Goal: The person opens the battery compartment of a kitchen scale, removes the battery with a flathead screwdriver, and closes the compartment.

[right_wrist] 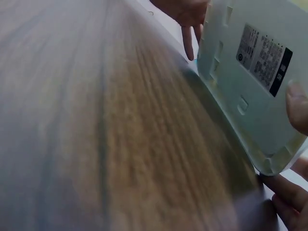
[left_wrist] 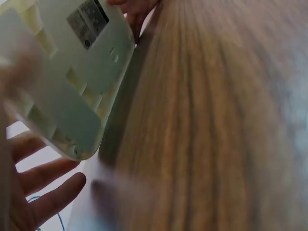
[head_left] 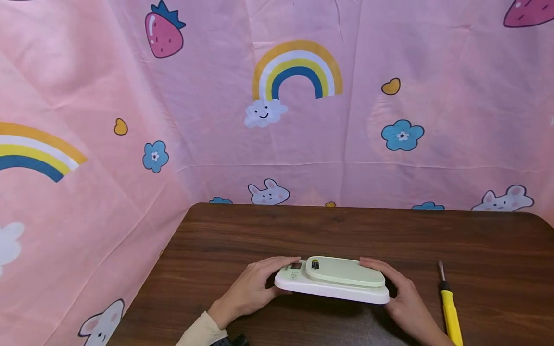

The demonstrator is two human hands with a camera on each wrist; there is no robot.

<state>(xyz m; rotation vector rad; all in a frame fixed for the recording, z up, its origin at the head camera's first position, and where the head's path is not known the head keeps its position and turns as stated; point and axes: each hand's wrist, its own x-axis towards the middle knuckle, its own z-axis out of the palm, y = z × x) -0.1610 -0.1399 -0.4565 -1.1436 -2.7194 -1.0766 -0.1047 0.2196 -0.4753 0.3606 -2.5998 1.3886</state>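
Note:
A white kitchen scale (head_left: 331,288) with a pale green weighing plate (head_left: 344,271) is held between both hands over the table, tilted so its underside shows in the wrist views. My left hand (head_left: 253,288) grips its left end, fingers over the top by the small dark display (head_left: 296,265) and thumb underneath. At the other end, my right hand (head_left: 404,295) holds the scale with fingertips on the plate's edge. Its thumb (right_wrist: 298,106) presses the underside near a printed label (right_wrist: 263,58). Along the scale's bottom, recesses (left_wrist: 83,89) and a smooth panel show in the left wrist view.
A screwdriver (head_left: 450,307) with a yellow handle lies on the dark wooden table (head_left: 346,226), right of my right hand. Behind and left of the table hangs a pink patterned cloth (head_left: 216,120). A black object (head_left: 231,340) sits at my left wrist.

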